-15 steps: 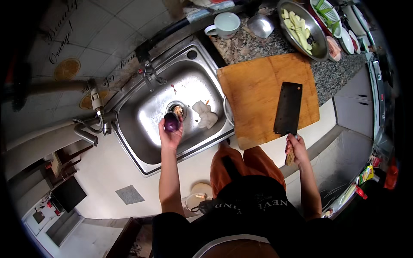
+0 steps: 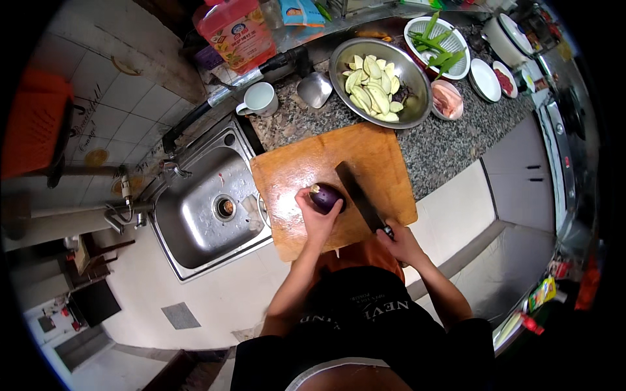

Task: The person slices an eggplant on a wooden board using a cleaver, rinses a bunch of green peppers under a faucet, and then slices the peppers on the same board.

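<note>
A short, dark purple eggplant (image 2: 328, 197) rests on the wooden cutting board (image 2: 293, 163), its pale stem end toward the far left. My left hand (image 2: 317, 216) grips it from the near side, thumb and fingers around it. In my right hand (image 2: 400, 244) is the handle of a cleaver (image 2: 360, 197). Its dark blade stands nearly on edge over the board, just right of the eggplant and apart from it. Beyond the board, a steel bowl (image 2: 417, 111) holds pale pieces of cut eggplant.
Left of the board is a steel sink (image 2: 189, 251), a pale wet lump (image 2: 251, 212) by its right wall. Behind stand a white mug (image 2: 261, 99), a metal scoop (image 2: 315, 90), a white basket (image 2: 463, 62) of green peppers, a bowl of raw meat (image 2: 447, 101) and a white plate (image 2: 484, 79).
My left hand has carried the eggplant from over the sink to the board. The cleaver has moved left, its blade turned from flat to on edge. My view has shifted right and farther back.
</note>
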A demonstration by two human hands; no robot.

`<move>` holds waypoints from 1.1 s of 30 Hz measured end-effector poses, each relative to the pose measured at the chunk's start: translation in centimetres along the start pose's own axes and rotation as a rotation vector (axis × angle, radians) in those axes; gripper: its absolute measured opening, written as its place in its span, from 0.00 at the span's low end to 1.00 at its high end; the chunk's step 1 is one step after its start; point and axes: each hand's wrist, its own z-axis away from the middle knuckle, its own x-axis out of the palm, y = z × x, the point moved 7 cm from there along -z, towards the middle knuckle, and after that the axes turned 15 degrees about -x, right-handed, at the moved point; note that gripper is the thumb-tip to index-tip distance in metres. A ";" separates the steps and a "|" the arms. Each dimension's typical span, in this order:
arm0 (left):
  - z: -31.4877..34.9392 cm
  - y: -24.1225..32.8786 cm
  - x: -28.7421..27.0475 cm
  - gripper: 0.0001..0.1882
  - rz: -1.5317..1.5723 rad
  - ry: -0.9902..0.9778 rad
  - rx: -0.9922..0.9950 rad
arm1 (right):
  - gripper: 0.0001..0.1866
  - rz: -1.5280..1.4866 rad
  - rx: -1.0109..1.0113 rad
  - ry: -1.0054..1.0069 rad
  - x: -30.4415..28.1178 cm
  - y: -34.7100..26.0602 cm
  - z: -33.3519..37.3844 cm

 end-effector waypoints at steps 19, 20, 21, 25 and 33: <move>3.5 -3.0 -1.0 0.09 -0.320 0.388 0.294 | 0.12 0.416 -0.302 -0.395 -4.0 -6.5 -1.4; 3.5 -3.1 -0.9 0.09 -0.326 0.382 0.302 | 0.12 0.451 -0.281 -0.426 -4.0 -6.8 -1.3; 3.5 -3.1 -0.8 0.10 -0.333 0.377 0.309 | 0.12 0.486 -0.260 -0.458 -3.8 -7.0 -1.2; 3.3 -2.5 -0.7 0.13 -0.343 0.354 0.341 | 0.11 0.502 -0.249 -0.410 -3.9 -7.8 -1.4; 2.1 -2.6 0.1 0.14 -0.361 0.295 0.253 | 0.11 0.503 -0.211 -0.431 -4.7 -8.0 -2.1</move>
